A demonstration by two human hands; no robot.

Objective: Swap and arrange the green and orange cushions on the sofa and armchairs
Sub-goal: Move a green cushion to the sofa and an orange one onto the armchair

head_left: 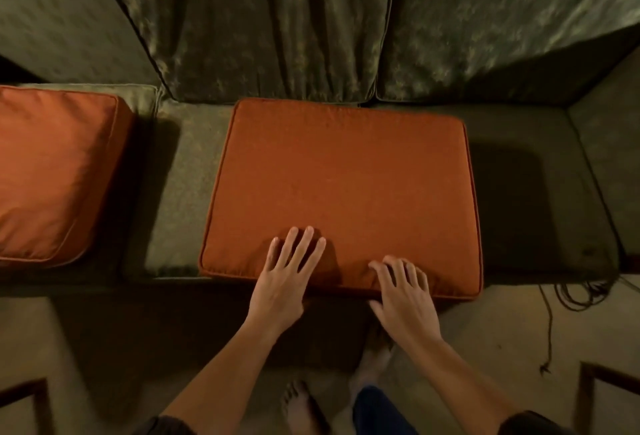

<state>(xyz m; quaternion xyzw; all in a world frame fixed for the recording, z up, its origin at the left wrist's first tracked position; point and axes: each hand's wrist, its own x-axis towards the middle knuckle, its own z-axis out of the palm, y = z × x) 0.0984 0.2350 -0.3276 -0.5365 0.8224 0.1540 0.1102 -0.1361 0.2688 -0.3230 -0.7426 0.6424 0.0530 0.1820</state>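
A large orange cushion (346, 185) lies flat on the green sofa seat (183, 171), its front edge at the seat's front edge. My left hand (287, 272) rests flat on its near edge with fingers spread. My right hand (403, 291) lies over the front edge to the right, fingers on top and thumb down at the front side. A second orange cushion (52, 171) lies on the seat at the far left. Two green back cushions, one (263, 22) behind the middle and one (502, 19) to the right, lean upright against the sofa back.
The sofa's right arm (609, 144) bounds the seat. Dark loose cords (578, 292) hang from the seat's right front corner onto the floor. Wooden frame corners, one (602, 396) at bottom right and one (31, 400) at bottom left, stand on the floor. My bare feet (304, 403) stand before the sofa.
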